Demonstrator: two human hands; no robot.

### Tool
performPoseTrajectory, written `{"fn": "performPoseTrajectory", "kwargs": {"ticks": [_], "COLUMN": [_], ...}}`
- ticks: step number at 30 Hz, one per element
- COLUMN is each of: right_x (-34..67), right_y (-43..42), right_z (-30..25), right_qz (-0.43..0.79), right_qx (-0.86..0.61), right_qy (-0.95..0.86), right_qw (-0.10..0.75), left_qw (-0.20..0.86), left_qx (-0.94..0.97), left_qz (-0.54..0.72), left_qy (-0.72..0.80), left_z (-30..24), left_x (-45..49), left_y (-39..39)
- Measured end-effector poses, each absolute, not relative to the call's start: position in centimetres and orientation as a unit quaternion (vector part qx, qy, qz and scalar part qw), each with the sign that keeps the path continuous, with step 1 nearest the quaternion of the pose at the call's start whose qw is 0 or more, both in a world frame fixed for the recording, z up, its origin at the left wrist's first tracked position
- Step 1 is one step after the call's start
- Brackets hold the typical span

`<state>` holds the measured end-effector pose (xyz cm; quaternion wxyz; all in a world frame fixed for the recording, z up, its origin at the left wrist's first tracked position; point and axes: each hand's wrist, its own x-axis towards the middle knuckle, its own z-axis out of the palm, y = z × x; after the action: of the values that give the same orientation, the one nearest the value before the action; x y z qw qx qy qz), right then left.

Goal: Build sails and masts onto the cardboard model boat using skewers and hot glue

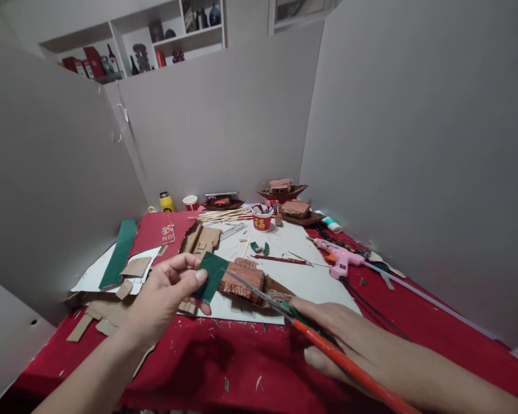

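Note:
My left hand (pixel 168 287) pinches a small dark green piece of card (pixel 213 275) between thumb and fingers, its face turned up. My right hand (pixel 349 333) is closed on a pair of scissors (pixel 259 292) with slim metal blades and a long orange-red handle; some green shows by the fingers. The tips of the blades reach the right edge of the green card. Below and behind the blades, a brown cardboard model boat (pixel 244 282) with a reddish ridged roof sits on a white board (pixel 280 244).
Cardboard scraps (pixel 136 267) and a green strip (pixel 120 253) lie at left. A red bowl (pixel 262 219), thin sticks (pixel 224 215) and more model boats (pixel 300 210) stand behind. At right rests a pink glue gun (pixel 340 257) with a cord, on red cloth (pixel 242 356).

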<state>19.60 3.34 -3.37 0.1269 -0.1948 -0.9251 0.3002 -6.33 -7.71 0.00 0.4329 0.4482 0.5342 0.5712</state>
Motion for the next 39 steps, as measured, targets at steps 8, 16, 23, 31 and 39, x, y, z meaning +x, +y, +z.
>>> {"fn": "performPoseTrajectory", "kwargs": {"ticks": [8, 16, 23, 31, 39], "right_x": [19.1, 19.1, 18.7, 18.7, 18.8], "right_y": [2.3, 1.7, 1.1, 1.1, 1.0], "right_z": [-3.5, -3.8, -4.0, -3.9, -4.4], "right_qz": [0.305, 0.334, 0.375, 0.378, 0.361], "right_qx": [-0.217, -0.226, -0.202, -0.188, -0.189], "right_qy": [-0.921, -0.909, -0.898, -0.903, -0.908], "right_qw": [0.111, 0.106, 0.11, 0.086, 0.101], "left_qw": [0.459, 0.499, 0.479, 0.453, 0.476], "left_qx": [0.47, 0.471, 0.457, 0.426, 0.344], "left_qz": [0.549, 0.534, 0.529, 0.568, 0.625], "left_qy": [0.517, 0.494, 0.531, 0.54, 0.514], "left_z": [-1.2, -1.3, -1.4, -2.3, -1.9], "left_x": [-5.6, -6.1, -6.0, -5.6, -6.1], "left_y": [-8.5, -9.2, -9.5, -9.5, -9.5]}}
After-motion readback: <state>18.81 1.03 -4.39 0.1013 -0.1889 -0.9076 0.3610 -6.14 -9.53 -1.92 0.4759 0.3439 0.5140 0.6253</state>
